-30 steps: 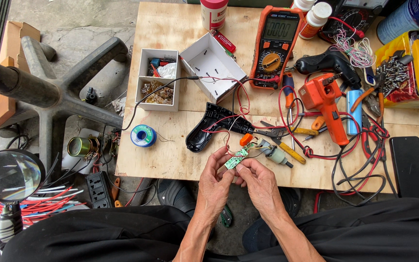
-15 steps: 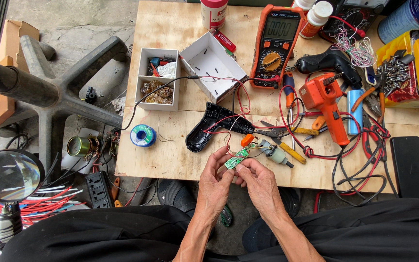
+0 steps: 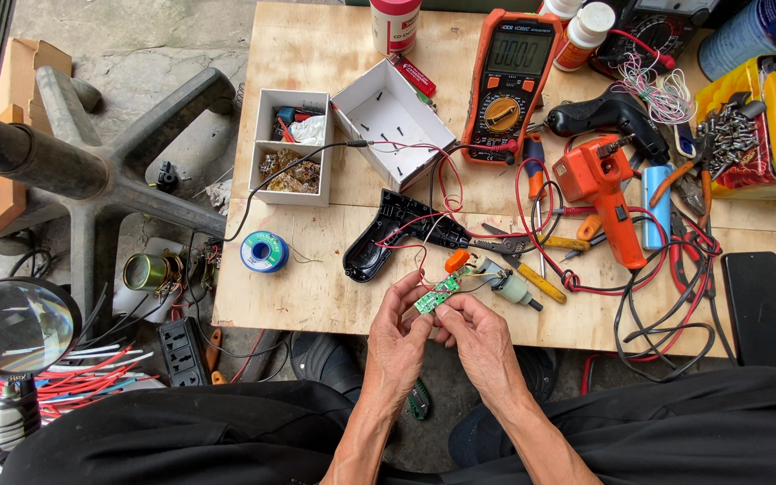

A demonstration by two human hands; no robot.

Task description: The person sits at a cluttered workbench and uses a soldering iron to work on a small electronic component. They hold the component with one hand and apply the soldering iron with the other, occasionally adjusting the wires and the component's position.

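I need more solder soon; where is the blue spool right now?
In the head view, the blue solder spool lies on the plywood table's left part, below the white divided box, left of the black housing shell.

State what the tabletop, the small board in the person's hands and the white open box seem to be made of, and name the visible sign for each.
Tabletop: likely plywood, pale and unvarnished, with visible grain and a seam between two sheets.
Small board, held between left hand and right hand: probably a fibreglass circuit board, glossy green, with wires attached.
White open box: seemingly thin cardboard, matte, with folded walls.
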